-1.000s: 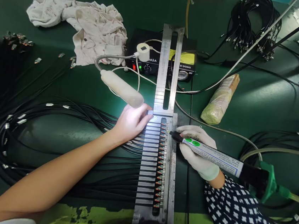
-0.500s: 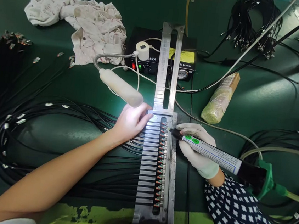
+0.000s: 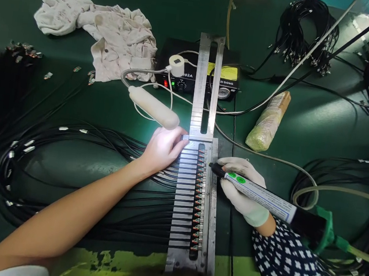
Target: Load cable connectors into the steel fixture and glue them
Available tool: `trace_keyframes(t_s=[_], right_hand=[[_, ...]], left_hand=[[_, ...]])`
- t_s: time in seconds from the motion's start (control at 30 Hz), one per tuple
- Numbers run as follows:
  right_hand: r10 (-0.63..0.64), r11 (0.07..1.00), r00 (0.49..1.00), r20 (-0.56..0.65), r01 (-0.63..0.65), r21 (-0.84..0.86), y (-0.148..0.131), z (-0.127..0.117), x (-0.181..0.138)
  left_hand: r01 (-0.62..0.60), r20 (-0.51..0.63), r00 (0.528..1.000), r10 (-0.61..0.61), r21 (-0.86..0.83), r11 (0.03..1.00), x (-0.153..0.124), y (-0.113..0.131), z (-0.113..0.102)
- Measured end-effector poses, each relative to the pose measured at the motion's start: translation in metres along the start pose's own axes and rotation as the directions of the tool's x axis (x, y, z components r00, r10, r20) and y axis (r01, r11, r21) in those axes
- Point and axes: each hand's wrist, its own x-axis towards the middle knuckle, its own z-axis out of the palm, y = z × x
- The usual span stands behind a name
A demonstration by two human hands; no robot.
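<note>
A long metal fixture (image 3: 211, 211) lies lengthwise on the green bench, with a row of several black cables clamped in its slots and their connector tips (image 3: 199, 201) lined up. My left hand (image 3: 162, 149), bare, rests with fingers flat on the upper slots of the fixture. My right hand (image 3: 243, 191), in a white glove, is closed round a pen-like dispenser (image 3: 257, 195) with green dots and a hose at its rear. The dispenser's black tip touches the connector row near the top.
A small gooseneck lamp (image 3: 153, 107) shines on my left hand. Behind the fixture stand a black controller box (image 3: 226, 79), a crumpled white cloth (image 3: 113, 34) and a wrapped packet (image 3: 268, 121). Black cable bundles (image 3: 301, 31) lie at the left, right and back.
The dispenser tip has shifted slightly down along the connector row. The view has moved a little; my left hand stays on the fixture.
</note>
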Motion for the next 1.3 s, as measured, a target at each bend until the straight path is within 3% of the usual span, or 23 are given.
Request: trace_keyframes(t_s=[1.3], right_hand=[[-0.009,1.000,1.000,0.004,0.008,0.030,0.010,0.003,0.002]], left_hand=[[0.001,0.009,1.000,0.000,-0.010,1.000,0.000,0.001,-0.001]])
